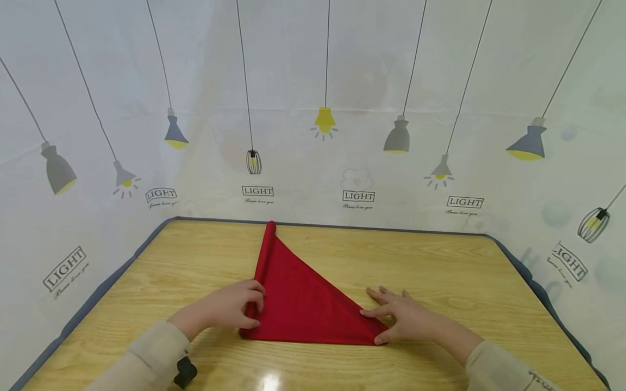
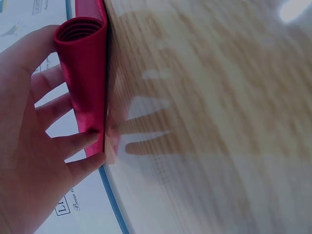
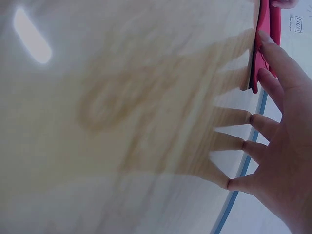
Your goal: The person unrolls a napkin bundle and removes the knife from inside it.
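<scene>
A red cloth [image 1: 308, 296] is laid on the middle of the table [image 1: 415, 260], its left side wound into a roll [image 1: 266, 250] that stretches to the table's far edge. The roll's near part is grasped by the left hand [image 1: 235, 304], its fingers bent over it. The cloth's near right corner is pressed by the thumb and forefinger of the spread, ungrasping right hand [image 1: 408, 317]; its other fingertips are rested on the table. Lamps are printed on the surrounding backdrop [image 1: 293, 54].
</scene>
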`<state>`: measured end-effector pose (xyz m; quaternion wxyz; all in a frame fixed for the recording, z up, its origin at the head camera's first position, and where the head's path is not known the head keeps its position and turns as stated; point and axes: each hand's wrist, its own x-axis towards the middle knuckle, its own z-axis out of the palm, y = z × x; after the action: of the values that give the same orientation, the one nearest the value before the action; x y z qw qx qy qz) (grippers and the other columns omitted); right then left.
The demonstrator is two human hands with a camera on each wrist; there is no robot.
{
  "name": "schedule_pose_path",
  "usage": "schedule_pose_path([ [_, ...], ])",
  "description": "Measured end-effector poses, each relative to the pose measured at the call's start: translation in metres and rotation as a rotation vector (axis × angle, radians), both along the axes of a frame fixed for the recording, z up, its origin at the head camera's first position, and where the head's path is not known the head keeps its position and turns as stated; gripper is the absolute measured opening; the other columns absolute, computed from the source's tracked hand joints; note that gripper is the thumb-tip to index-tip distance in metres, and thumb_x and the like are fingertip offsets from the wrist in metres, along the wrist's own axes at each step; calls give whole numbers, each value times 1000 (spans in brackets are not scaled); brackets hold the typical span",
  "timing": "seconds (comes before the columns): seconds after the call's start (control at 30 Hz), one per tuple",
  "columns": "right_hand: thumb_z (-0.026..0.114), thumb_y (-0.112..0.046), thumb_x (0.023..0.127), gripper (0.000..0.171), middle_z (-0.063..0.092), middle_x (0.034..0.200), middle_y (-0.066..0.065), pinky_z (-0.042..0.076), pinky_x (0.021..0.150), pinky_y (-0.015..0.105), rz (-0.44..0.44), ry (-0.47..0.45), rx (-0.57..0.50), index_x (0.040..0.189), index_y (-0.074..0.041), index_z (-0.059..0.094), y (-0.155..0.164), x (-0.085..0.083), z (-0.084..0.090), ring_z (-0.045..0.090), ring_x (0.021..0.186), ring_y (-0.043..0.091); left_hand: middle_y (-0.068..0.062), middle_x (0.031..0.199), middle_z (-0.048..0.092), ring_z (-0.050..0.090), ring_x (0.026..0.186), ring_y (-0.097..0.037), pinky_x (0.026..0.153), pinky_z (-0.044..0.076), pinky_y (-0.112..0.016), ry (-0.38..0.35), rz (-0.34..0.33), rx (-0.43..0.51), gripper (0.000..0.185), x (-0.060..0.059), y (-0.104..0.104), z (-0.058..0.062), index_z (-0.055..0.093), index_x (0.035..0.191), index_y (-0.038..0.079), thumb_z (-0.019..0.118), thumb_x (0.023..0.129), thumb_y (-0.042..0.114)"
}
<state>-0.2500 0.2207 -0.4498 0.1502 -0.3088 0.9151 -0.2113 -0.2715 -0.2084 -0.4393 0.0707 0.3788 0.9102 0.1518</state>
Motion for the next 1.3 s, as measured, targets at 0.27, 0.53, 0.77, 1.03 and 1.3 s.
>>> schedule_pose_path([
  [0.27,74,-52,80,62,25,158,10,0,104,73,-9,-13,-7,135,-25,61,1,0,-1,9,145,42,-2,125,54,53,112,-22,89,48,-34,-57,-5,2,17,-1,-6,0,65,95,22,68,80,15],
  [0.53,73,-52,80,62,24,158,9,0,104,73,-4,-22,-9,135,-27,60,1,-1,-3,9,145,41,-3,129,53,48,123,-32,98,44,-45,-70,25,7,18,2,-14,-4,65,95,26,73,83,35],
  [0.77,74,-52,80,62,25,158,10,0,104,74,-10,-17,-10,135,-26,61,1,0,-2,9,145,42,-3,126,55,28,135,-51,105,35,-55,-22,51,-1,29,3,-17,-6,65,92,26,75,79,50],
  [1.03,73,-53,80,62,25,158,10,1,105,73,-8,-7,3,135,-26,61,0,-1,-1,9,145,41,-5,123,56,33,133,-49,105,35,-56,32,25,-29,20,4,-18,-2,65,92,22,76,82,35],
  [1.3,73,-54,80,63,25,158,10,1,105,73,-9,-4,6,135,-26,60,1,-1,-3,9,145,41,-6,136,53,27,137,-50,106,34,-56,-15,33,-54,28,4,-23,-4,65,111,19,68,84,22],
])
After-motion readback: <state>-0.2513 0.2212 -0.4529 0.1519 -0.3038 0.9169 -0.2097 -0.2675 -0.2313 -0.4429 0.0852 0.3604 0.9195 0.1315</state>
